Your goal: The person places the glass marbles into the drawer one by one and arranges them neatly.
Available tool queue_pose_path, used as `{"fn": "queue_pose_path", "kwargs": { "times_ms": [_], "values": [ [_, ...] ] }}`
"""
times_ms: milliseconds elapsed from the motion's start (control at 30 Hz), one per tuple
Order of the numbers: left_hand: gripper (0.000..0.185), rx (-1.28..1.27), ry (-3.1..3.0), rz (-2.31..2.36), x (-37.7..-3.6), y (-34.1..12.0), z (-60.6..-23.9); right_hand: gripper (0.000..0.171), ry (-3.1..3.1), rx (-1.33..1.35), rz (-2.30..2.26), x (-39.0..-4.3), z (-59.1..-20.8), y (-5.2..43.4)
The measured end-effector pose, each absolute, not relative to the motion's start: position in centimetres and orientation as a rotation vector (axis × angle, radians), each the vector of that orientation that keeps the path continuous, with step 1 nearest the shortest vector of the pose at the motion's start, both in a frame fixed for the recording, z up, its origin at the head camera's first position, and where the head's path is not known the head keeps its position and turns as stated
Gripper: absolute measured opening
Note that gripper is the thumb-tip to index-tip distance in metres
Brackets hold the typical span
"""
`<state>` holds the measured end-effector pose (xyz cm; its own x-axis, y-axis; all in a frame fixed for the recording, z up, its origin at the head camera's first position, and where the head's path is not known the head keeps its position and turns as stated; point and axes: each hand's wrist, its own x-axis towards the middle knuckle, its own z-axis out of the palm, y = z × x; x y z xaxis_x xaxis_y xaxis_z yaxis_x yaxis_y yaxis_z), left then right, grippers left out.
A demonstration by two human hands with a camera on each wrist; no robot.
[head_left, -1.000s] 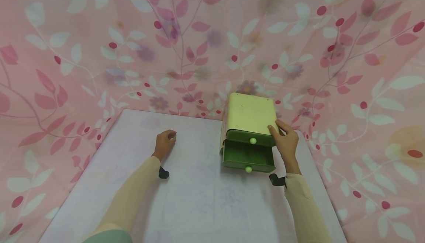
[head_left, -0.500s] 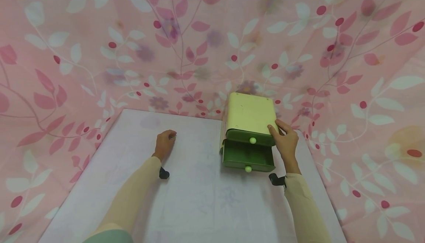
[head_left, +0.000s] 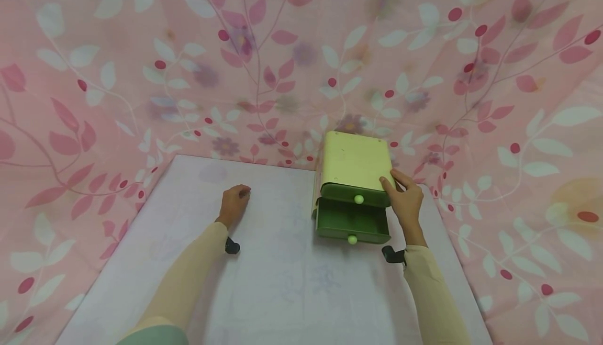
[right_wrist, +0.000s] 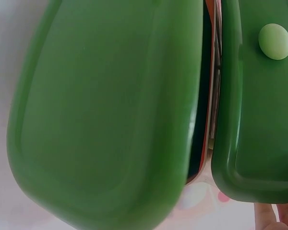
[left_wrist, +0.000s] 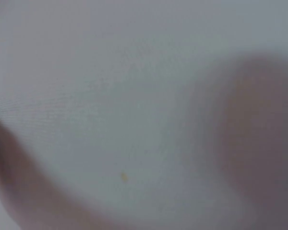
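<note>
A small drawer box with a pale yellow-green top stands at the table's back right. Its green upper drawer is pushed in, while the lower drawer is pulled out and bare inside. Each drawer has a round light green knob; the upper knob shows large in the right wrist view. My right hand holds the box's front right corner, thumb on top and fingers along the side. Apart from the box, my left hand rests on the table with loosely curled fingers, holding nothing visible; its wrist view is blurred.
A white cloth covers the table. Pink floral fabric hangs behind and on both sides, close behind the box. Black wrist bands with camera mounts sit at both sleeve ends.
</note>
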<state>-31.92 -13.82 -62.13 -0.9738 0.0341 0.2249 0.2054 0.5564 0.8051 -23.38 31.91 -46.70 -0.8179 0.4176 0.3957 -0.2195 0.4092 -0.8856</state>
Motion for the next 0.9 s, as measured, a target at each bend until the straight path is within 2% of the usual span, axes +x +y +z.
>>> {"fn": "queue_pose_path", "kwargs": {
  "times_ms": [633,900],
  "values": [
    [0.022,-0.22,-2.585,-1.455,-32.3,-13.2,-60.8,0.043,-2.097,-0.16,1.435,-23.3,-46.8,32.0],
    [0.02,-0.351,-2.464,-1.486,-32.8,-12.3,-60.0,0.041,-2.1,-0.134,1.458,-22.0,-44.6,30.7]
  ]
}}
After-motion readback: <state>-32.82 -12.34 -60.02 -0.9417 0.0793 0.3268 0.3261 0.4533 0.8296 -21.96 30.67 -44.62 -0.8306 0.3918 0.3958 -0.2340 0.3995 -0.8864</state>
